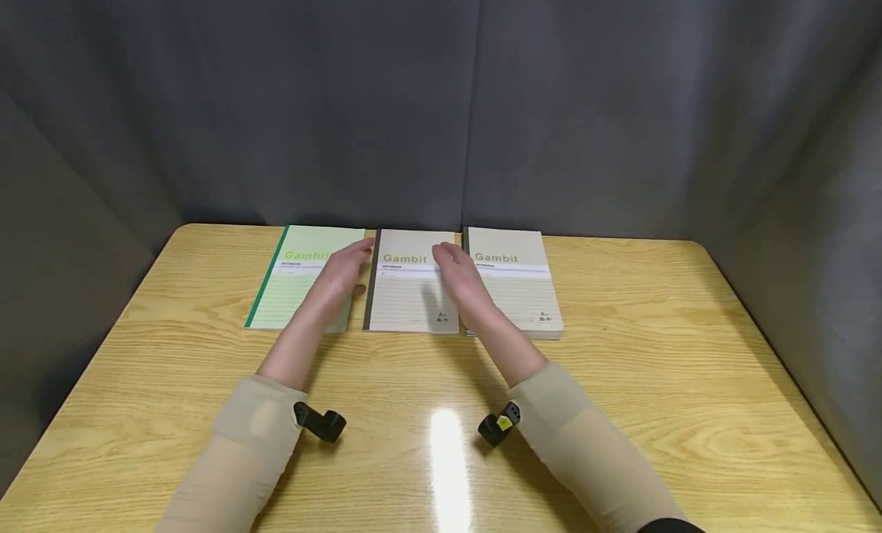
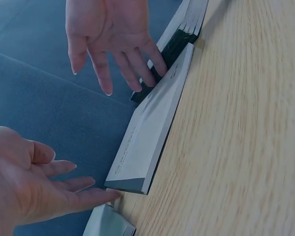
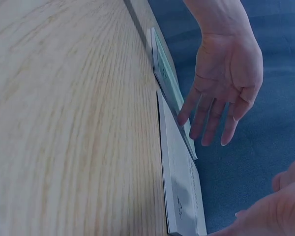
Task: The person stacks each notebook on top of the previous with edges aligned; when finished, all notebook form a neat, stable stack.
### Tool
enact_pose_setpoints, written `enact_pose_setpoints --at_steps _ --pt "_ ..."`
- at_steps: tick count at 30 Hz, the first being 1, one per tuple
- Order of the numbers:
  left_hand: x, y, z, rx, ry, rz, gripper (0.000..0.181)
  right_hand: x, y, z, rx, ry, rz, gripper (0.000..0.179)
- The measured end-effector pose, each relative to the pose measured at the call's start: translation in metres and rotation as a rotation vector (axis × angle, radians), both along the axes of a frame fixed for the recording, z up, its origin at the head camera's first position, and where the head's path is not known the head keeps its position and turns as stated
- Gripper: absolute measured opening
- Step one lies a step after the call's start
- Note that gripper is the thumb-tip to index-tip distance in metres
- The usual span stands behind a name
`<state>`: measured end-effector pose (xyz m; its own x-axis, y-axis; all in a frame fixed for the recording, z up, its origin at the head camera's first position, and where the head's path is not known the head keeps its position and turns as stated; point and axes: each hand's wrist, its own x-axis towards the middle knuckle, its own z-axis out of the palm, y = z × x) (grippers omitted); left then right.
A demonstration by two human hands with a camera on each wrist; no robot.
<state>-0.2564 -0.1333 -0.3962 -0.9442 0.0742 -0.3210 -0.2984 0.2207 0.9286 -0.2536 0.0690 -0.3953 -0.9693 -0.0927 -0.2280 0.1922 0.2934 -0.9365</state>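
Three groups of notebooks lie in a row along the table's far side. On the left is a green-covered notebook (image 1: 292, 288), in the middle a pale notebook (image 1: 406, 295) with a dark spine, and on the right a stack of similar pale notebooks (image 1: 520, 292). My left hand (image 1: 334, 280) is over the green notebook's right edge, its fingers extended near the middle notebook's spine. Over the middle notebook's right side is my right hand (image 1: 463, 280), fingers straight. The palms face each other across the middle notebook; neither hand grips anything.
The wooden table (image 1: 386, 387) runs under everything, with a bright reflection near its front. A dark grey curtain (image 1: 331, 104) hangs behind the notebooks and at both sides. Each wrist carries a small black camera (image 1: 324, 423).
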Motion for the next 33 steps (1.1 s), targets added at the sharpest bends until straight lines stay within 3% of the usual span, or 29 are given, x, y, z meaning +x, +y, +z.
enact_pose_setpoints --at_steps 6,13,19,24,33 --pt "0.001 -0.006 0.002 0.085 -0.054 0.064 0.056 -0.004 -0.006 0.002 0.042 -0.040 -0.015 0.063" --pt "0.002 -0.011 0.003 0.030 -0.046 0.130 0.059 -0.005 -0.006 0.004 -0.046 -0.093 -0.045 0.062" --pt "0.005 -0.019 0.004 -0.029 -0.020 0.113 0.061 -0.005 -0.005 0.003 -0.116 -0.118 -0.039 0.062" --pt "0.008 -0.025 0.008 -0.073 0.007 0.120 0.056 -0.006 -0.007 0.005 -0.203 -0.191 -0.047 0.061" --pt "0.015 -0.032 0.014 -0.105 0.012 0.115 0.053 -0.010 -0.004 0.009 -0.376 -0.315 -0.128 0.052"
